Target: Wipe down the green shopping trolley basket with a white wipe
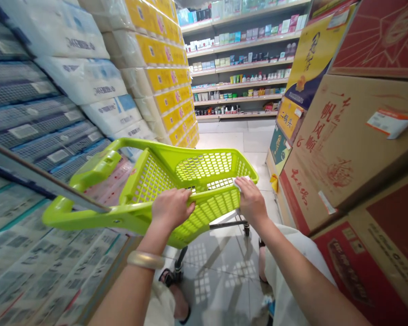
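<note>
A lime-green plastic shopping basket on wheels (204,167) stands in a shop aisle in front of me, tilted, with its long handle (88,174) swung out to the left. My left hand (172,207) is closed over the near rim of the basket. My right hand (251,199) grips the rim at the right corner, with a small white piece (238,183) pinched under the fingers; I cannot make out what it is. A pale bangle (146,259) sits on my left wrist. The basket holds nothing that I can see.
Stacked packs of tissue paper (54,90) fill the left side, yellow packs (166,77) behind them. Large cardboard boxes with red print (347,145) rise on the right. Shelves of small goods (241,68) cross the far end. The floor (224,271) is glossy tile.
</note>
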A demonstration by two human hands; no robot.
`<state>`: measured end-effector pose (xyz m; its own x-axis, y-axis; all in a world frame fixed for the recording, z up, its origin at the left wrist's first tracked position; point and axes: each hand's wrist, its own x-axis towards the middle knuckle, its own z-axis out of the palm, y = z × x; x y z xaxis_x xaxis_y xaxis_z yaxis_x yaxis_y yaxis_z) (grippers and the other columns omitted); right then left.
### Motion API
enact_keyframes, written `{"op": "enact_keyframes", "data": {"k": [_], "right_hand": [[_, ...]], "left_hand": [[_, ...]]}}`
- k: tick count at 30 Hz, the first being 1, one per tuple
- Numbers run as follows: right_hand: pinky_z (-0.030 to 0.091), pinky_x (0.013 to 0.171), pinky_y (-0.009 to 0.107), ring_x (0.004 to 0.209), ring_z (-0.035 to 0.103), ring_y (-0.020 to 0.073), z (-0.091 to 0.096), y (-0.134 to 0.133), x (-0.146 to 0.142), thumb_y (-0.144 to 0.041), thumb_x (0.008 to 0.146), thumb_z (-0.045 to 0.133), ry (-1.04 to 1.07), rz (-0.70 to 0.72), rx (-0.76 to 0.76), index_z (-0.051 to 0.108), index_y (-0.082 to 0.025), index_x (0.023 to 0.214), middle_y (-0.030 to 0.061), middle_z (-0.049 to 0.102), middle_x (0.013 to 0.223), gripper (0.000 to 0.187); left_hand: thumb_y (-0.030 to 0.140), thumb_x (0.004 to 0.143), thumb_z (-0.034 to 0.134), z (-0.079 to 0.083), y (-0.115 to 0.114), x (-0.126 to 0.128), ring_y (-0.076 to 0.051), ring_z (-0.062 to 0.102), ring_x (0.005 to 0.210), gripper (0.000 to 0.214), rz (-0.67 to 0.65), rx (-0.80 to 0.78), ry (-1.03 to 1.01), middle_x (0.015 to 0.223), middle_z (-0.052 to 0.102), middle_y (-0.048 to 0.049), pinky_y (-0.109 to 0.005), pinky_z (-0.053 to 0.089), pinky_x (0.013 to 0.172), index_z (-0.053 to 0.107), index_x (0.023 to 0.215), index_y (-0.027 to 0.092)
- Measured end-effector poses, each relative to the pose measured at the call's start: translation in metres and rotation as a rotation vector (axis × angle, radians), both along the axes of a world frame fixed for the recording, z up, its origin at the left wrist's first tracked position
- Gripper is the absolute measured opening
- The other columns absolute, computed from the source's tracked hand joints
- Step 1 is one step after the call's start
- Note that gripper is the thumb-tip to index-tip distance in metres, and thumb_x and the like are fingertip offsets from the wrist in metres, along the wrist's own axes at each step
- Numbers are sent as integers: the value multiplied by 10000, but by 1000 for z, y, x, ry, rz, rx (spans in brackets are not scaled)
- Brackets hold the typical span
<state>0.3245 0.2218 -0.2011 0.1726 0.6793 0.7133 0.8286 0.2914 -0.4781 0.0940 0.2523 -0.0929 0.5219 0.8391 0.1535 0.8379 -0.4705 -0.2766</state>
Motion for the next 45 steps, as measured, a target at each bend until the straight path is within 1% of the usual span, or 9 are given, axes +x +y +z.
{"op": "enact_keyframes", "data": {"k": [4, 13, 18, 23, 28, 31, 36, 39, 45], "right_hand": [[411, 1110, 505, 1186, 623, 237, 0, 19, 5, -18, 825, 412, 17, -69, 1, 673, -152, 1150, 128, 710, 1181, 437], [398, 1134, 449, 1238, 590, 218, 5, 35, -42, 9, 830, 405, -145, 188, 42, 643, -140, 1216, 110, 674, 1263, 477], [456, 1071, 490, 1189, 628, 253, 1, 35, -14, 19, 807, 402, -70, -54, -30, 669, -130, 1164, 142, 705, 1194, 470], [443, 1082, 512, 1194, 624, 264, 3, 47, -7, 6, 804, 423, 25, -116, -45, 681, -158, 1155, 133, 709, 1187, 465], [423, 1119, 463, 1246, 588, 211, 15, 50, -41, -26, 861, 401, -51, 182, -23, 631, -185, 1253, 92, 676, 1262, 482], [399, 1142, 448, 1305, 533, 193, 16, 45, -38, -54, 896, 400, -119, 284, -24, 576, -216, 1329, 70, 639, 1323, 495], [429, 1118, 486, 1256, 579, 231, 5, 45, 22, -43, 860, 397, 19, -65, -68, 650, -198, 1244, 85, 680, 1256, 485], [425, 1114, 526, 1266, 571, 249, 3, 51, 28, -62, 860, 420, 87, -174, -77, 661, -217, 1228, 76, 685, 1246, 467], [384, 1157, 435, 1336, 500, 184, 9, 52, -11, -48, 896, 380, -95, 177, -38, 581, -228, 1330, 53, 615, 1354, 511]], "left_hand": [[483, 858, 486, 1, 18, -4, -288, 678, 843, 342, -10, 28, -31, 878, 738, -75, -361, 472, 719, 709, 959, 244], [483, 928, 399, 0, 50, -30, -291, 682, 881, 398, -29, 20, -32, 960, 758, -42, -385, 449, 762, 736, 999, 284], [455, 930, 405, 1, 58, -33, -298, 681, 889, 386, -22, -1, -42, 961, 757, -51, -398, 449, 760, 742, 1003, 282], [392, 893, 481, -11, 48, -4, -299, 633, 1012, 318, -34, 50, -173, 1047, 739, -67, -483, 371, 968, 718, 1055, 255], [245, 808, 557, -36, 34, 44, -301, 561, 1143, 336, 30, 94, -389, 1199, 677, -85, -530, 266, 1067, 671, 1124, 234], [274, 836, 557, -45, 36, 57, -302, 535, 1181, 290, 2, 106, -502, 1222, 665, -61, -542, 240, 1081, 677, 1100, 264], [347, 876, 538, -52, 48, 64, -305, 524, 1184, 270, -31, 95, -587, 1179, 680, -50, -542, 225, 1091, 692, 1084, 268], [345, 901, 507, -54, 52, 73, -300, 532, 1158, 251, 0, 94, -621, 1135, 693, -53, -533, 232, 1080, 699, 1037, 258], [324, 922, 484, -58, 53, 80, -291, 535, 1139, 229, 4, 152, -640, 1068, 712, -38, -511, 225, 1067, 700, 967, 263]]}}
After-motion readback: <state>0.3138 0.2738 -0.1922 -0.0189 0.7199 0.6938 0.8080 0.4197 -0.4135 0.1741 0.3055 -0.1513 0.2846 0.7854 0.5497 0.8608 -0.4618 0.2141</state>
